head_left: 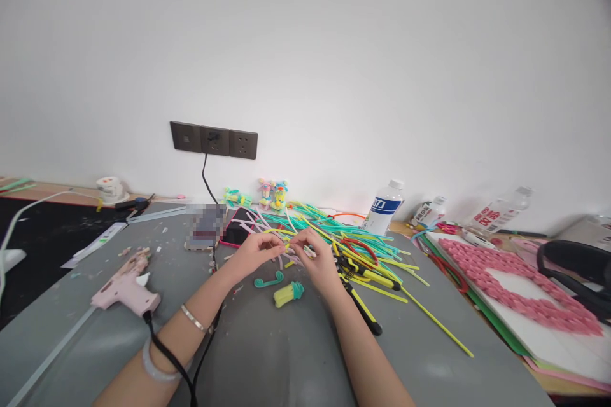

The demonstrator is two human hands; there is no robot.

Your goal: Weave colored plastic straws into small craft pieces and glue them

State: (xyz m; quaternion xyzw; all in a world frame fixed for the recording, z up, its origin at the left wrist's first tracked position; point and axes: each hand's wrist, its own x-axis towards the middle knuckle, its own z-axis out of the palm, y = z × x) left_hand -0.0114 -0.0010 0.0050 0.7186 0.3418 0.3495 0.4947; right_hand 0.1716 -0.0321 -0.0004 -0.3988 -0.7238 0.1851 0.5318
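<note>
My left hand and my right hand meet fingertip to fingertip above the grey table. Both are pinched on a short piece of yellow pipe cleaner, most of it hidden by the fingers. Just below them lies a teal pipe cleaner with curled ends. Beside it rests a small yellow bundle with teal wound round one end. Close to my right hand are yellow-and-black pliers. A pile of loose teal, yellow and pale pink pipe cleaners spreads behind my hands.
A pink glue gun lies on the left, its black cable running under my left forearm. Small pipe-cleaner figures stand by the wall. A bottle stands behind the pile. On the right lies a pink braided piece on white board.
</note>
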